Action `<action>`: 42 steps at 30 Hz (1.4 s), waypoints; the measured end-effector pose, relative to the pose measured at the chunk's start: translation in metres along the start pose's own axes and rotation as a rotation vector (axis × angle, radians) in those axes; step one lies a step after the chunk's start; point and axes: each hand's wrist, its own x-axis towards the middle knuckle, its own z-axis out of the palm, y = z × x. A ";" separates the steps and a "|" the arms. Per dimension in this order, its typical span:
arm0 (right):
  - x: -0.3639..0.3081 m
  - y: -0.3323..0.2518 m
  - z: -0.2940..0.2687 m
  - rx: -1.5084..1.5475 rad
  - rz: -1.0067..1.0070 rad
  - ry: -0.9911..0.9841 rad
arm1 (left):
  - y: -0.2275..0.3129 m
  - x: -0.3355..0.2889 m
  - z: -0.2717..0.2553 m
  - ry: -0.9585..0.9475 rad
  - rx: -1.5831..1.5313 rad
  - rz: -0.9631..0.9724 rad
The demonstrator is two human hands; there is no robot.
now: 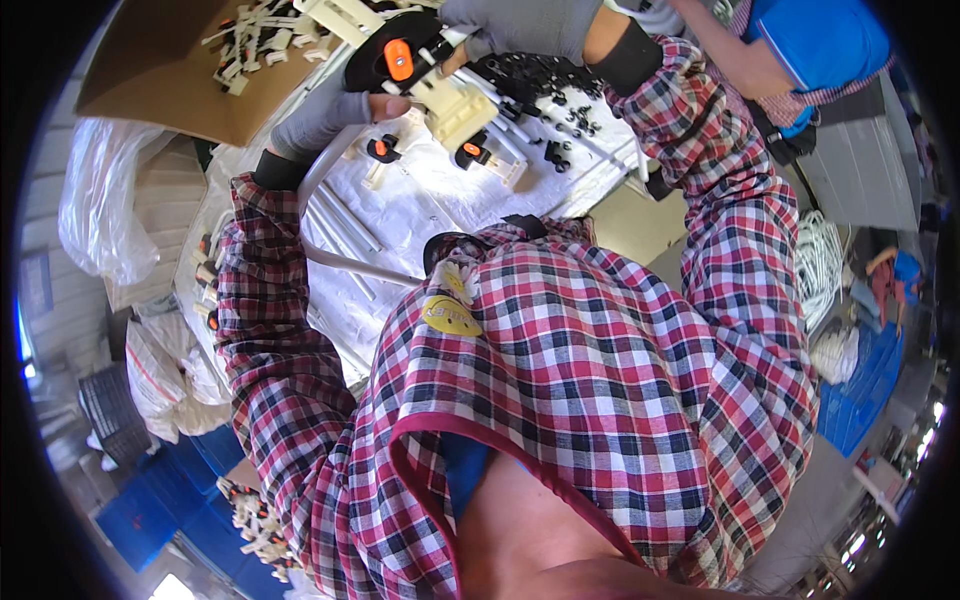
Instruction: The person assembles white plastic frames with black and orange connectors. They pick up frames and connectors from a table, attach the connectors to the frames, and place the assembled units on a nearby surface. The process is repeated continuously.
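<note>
Cream plastic bracket (455,100) with its black-and-orange knob (392,58) sits between both gloved hands, the left hand (325,115) closed around the knob end and the right hand (520,25) gripping the upper end from above. Just beneath the hands, more black-and-orange knobs (475,153) and small black parts (560,105) lie loose on the white sheet (420,210). I'd guess a slip of those gloved fingers could drop the piece among them, or scatter them off the sheet.
</note>
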 end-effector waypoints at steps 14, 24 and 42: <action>-0.240 -0.034 0.269 0.614 0.965 -0.055 | 0.009 0.043 0.025 -0.161 -0.085 0.153; -0.223 -0.027 0.295 0.412 1.077 -0.251 | -0.014 0.009 -0.017 -0.054 -0.071 0.129; 0.000 -0.025 0.068 0.215 0.032 0.689 | -0.021 0.003 -0.015 -0.002 -0.211 0.080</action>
